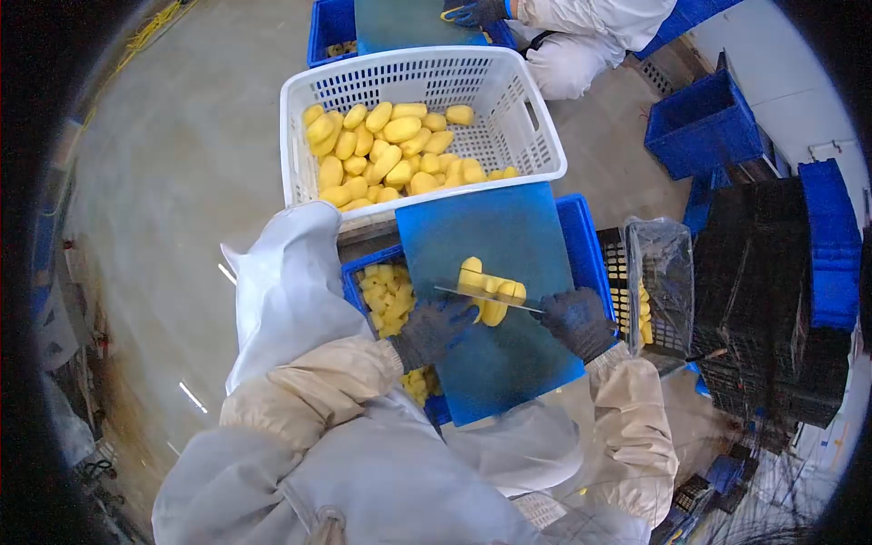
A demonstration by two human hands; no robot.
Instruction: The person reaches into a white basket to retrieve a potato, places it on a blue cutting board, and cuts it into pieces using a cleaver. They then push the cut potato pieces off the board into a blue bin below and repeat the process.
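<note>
On the blue cutting board (504, 363) lie several peeled potatoes (495, 311), pale yellow and close together. A knife (509, 302) lies across them, its long thin blade pointing left. My right hand (579, 322), in a dark glove, is closed round the handle at the right of the board. My left hand (434, 331), gloved too, is at the left side of the board with its fingers stretched toward the potatoes; the fingertips are at their left side, and whether they touch cannot be seen. Cut potato pieces (386, 295) fill the blue bin (352, 282) under the board's left side.
Ahead stands a white slotted crate (427, 56) of whole peeled potatoes (386, 150). Beyond it another person's gloved hand (474, 13) rests by a second board (409, 27). To the right are a black crate (672, 331), stacked dark crates (754, 272) and a blue crate (704, 127).
</note>
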